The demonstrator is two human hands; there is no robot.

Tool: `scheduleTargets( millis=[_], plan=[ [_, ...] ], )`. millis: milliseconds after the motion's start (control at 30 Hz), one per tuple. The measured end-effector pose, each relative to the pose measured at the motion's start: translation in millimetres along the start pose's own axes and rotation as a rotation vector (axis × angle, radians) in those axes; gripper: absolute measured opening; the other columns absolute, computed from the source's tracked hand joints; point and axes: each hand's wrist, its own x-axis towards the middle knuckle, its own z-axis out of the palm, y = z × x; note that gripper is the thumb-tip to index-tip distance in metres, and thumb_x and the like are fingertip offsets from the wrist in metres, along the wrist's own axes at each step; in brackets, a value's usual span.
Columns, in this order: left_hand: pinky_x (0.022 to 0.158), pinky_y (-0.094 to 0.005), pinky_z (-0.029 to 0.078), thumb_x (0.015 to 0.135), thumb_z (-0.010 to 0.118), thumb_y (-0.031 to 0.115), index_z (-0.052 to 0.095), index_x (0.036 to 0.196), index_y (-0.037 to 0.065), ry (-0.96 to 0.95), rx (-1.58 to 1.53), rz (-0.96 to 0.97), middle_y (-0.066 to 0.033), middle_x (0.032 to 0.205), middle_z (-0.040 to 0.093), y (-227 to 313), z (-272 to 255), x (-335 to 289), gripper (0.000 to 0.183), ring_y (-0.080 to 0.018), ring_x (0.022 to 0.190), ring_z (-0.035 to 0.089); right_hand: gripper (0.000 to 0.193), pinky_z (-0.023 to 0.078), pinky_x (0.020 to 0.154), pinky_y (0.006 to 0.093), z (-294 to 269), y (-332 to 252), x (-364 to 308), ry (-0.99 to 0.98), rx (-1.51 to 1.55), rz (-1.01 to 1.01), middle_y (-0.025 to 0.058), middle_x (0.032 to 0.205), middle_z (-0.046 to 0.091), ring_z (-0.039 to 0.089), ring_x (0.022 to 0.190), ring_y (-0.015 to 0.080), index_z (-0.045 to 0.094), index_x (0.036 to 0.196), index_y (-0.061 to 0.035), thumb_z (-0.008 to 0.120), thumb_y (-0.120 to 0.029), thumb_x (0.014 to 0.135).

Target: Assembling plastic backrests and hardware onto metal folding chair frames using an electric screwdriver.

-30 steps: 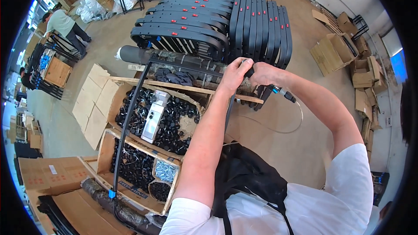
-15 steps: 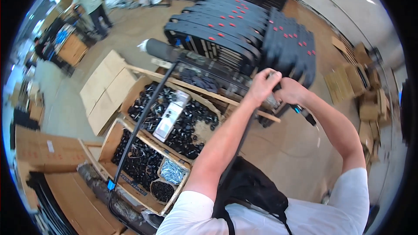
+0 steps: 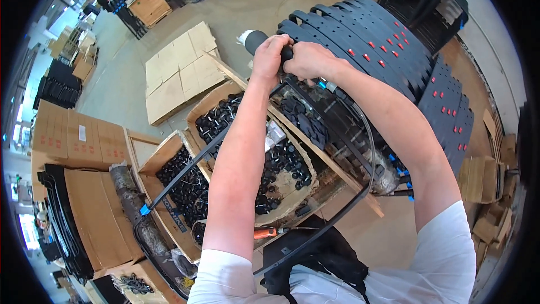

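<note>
My left hand (image 3: pixel 269 59) is closed at the far corner of a black tubular frame (image 3: pixel 191 164); what its fingers hold is hidden. Right beside it, my right hand (image 3: pixel 312 62) is wrapped around a dark hand tool. From that tool a silver fitting (image 3: pixel 331 86) with a small blue part leads into a hose (image 3: pixel 368 129). A black rounded piece (image 3: pixel 286 54) shows between the two hands; I cannot tell whether it belongs to the tool. The frame slants across open cartons, one corner bearing a blue piece (image 3: pixel 144 209).
Cartons below hold many black knobs or feet (image 3: pixel 281 163). An orange-handled tool (image 3: pixel 265 232) lies near my waist. Dark curved panels with red pieces (image 3: pixel 371 39) are stacked at right. Flattened cardboard (image 3: pixel 180 73) lies on the floor; a wooden strip (image 3: pixel 332 163) juts out beside the cartons.
Both hands, with the hosed tool, have moved left and away from me, from one frame corner to another. The view has swung right, and the orange-handled tool now shows.
</note>
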Motion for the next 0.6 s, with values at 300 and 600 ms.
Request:
scheduleTargets(
  millis=[300, 600],
  plan=[
    [0.083, -0.0305, 0.049, 0.098, 0.069, 0.026, 0.072, 0.098, 0.004, 0.050, -0.010, -0.008, -0.0017, 0.095, 0.067, -24, -23, 25, 0.023, -0.0131, 0.089, 0.061, 0.034, 0.057, 0.064, 0.0394, -2, 6, 36, -0.126, -0.009, -0.024, 0.0120, 0.068, 0.073, 0.072, 0.059, 0.0245, 0.071, 0.076, 0.0019, 0.063, -0.029, 0.088],
    [0.089, -0.0298, 0.048, 0.100, 0.069, 0.032, 0.072, 0.103, 0.004, 0.100, 0.030, 0.035, -0.0018, 0.099, 0.068, -35, -26, 20, 0.029, -0.0131, 0.094, 0.060, 0.032, 0.056, 0.066, 0.0414, 6, 5, 46, -0.195, -0.076, -0.003, 0.0132, 0.068, 0.072, 0.074, 0.065, 0.0266, 0.073, 0.086, 0.0001, 0.056, -0.027, 0.089]
  ],
)
